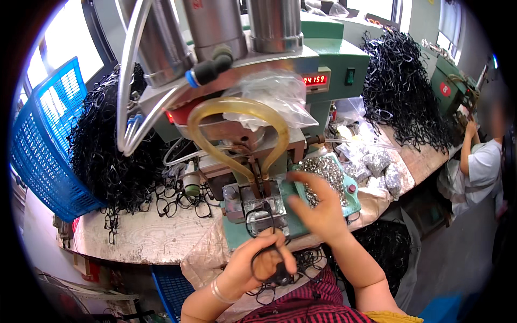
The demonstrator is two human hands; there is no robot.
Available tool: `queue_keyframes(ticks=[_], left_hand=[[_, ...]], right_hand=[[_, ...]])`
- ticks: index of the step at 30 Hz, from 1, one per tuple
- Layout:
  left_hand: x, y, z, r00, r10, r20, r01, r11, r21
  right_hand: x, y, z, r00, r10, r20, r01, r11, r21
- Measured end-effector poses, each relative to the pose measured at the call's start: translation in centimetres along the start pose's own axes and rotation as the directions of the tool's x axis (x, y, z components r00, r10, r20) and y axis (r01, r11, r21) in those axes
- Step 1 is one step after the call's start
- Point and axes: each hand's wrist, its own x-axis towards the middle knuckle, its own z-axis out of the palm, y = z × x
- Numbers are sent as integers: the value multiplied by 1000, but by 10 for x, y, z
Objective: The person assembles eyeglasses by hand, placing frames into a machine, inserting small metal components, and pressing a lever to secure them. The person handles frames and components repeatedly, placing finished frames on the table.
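My left hand (257, 261) is closed around a black eyeglass frame (251, 220). One rim of that frame reaches up to the metal fixture (276, 207) at the foot of the bench machine. To its right, my right hand (322, 211) has thumb and forefinger apart, with nothing visible between them, beside the fixture. Just beyond that hand lies a green tray (353, 202) holding many small metal parts (328, 175). Above the fixture, a looped yellowish tube (237, 102) runs down to two narrow tips (261, 185).
Tangled black eyeglass frames form a heap (118, 167) at left and another heap (398, 86) at right. A blue basket (48, 145) leans at the left. Metal cylinders (215, 32) stand overhead. Bags of small parts (377, 161) lie beyond the tray. Another person (482, 167) works far right.
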Motion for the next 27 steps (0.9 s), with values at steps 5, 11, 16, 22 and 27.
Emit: queue_keyframes(ticks=[5, 11, 16, 22, 27], left_hand=[[11, -15, -14, 996, 26, 80, -17, 993, -116], [18, -16, -20, 998, 29, 61, -26, 999, -44], [-13, -52, -72, 993, 106, 48, -100, 989, -106], [-80, -10, -84, 646, 699, -307, -332, 620, 711], [-65, 78, -133, 269, 962, -34, 97, 8, 995]], right_hand=[[-7, 80, -26, 947, -113, -300, -44, 880, -472], [9, 73, 14, 974, -162, 158, 224, 612, -758], [26, 86, 49, 929, -69, 364, 359, 409, -839], [19, 72, 18, 968, -198, 154, 245, 620, -745], [19, 68, -19, 996, -89, 26, 73, 578, -813]])
